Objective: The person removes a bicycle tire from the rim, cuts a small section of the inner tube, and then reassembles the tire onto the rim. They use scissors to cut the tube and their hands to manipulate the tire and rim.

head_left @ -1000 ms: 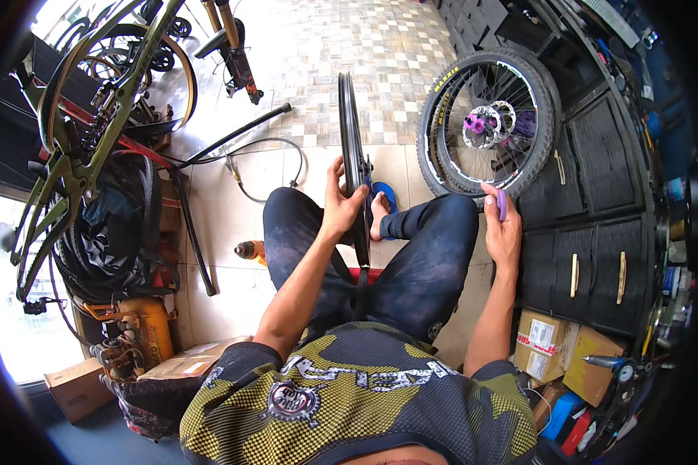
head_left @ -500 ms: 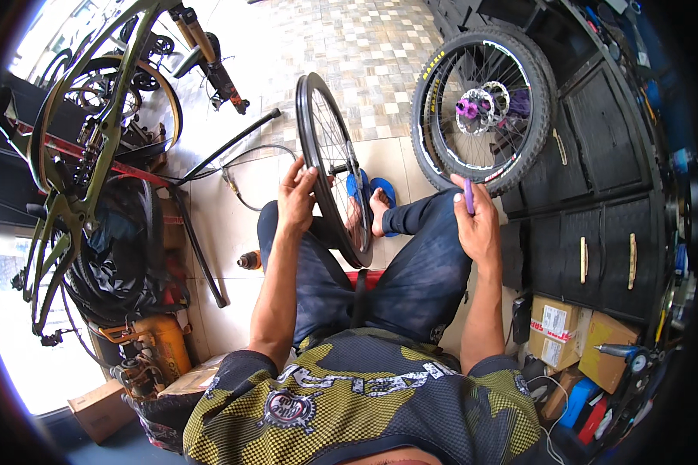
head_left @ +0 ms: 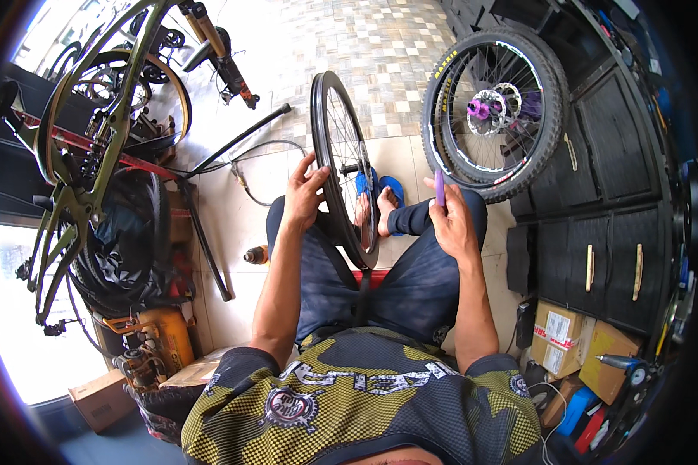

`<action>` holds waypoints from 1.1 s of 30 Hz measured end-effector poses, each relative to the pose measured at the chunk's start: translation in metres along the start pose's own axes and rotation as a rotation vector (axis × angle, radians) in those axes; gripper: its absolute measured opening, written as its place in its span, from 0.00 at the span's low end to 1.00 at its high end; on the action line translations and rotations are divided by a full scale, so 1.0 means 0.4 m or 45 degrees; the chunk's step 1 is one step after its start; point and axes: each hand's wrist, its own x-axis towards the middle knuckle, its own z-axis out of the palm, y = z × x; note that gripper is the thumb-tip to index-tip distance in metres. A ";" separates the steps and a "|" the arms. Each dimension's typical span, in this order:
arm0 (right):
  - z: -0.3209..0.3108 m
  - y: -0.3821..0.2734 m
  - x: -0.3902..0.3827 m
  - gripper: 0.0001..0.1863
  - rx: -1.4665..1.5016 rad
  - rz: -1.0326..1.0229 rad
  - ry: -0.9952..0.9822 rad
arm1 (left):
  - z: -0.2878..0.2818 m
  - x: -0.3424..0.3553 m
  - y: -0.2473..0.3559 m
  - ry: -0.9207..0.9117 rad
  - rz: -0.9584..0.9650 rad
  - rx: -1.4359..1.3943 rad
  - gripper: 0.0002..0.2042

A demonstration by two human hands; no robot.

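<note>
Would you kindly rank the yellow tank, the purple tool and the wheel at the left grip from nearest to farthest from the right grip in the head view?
1. Purple tool, held in the right grip.
2. Wheel, left of the tool, at the left grip.
3. Yellow tank, far off at lower left.

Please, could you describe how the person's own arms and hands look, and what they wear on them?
Both the left hand and the right hand look ungloved, and the forearms are bare. The left sleeve and right sleeve are short with dark edges; the shirt has yellow-and-black patches.
</note>
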 end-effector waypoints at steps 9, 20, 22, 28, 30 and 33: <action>0.078 0.017 0.003 0.27 0.171 0.161 -0.293 | 0.015 -0.016 0.013 -0.102 0.244 0.422 0.32; 0.100 0.073 -0.019 0.28 0.526 0.551 -0.335 | 0.048 -0.015 0.008 0.064 0.424 0.625 0.22; 0.112 0.072 -0.024 0.30 0.542 0.571 -0.343 | 0.048 -0.012 0.007 0.094 0.440 0.674 0.21; 0.139 0.075 -0.035 0.28 0.675 0.619 -0.321 | 0.060 -0.001 0.000 0.166 0.467 0.720 0.19; 0.135 0.073 -0.033 0.27 0.819 0.726 -0.291 | 0.064 0.000 0.002 0.184 0.449 0.734 0.19; 0.120 0.061 -0.022 0.25 1.047 0.840 -0.230 | 0.064 0.004 0.001 0.210 0.454 0.739 0.19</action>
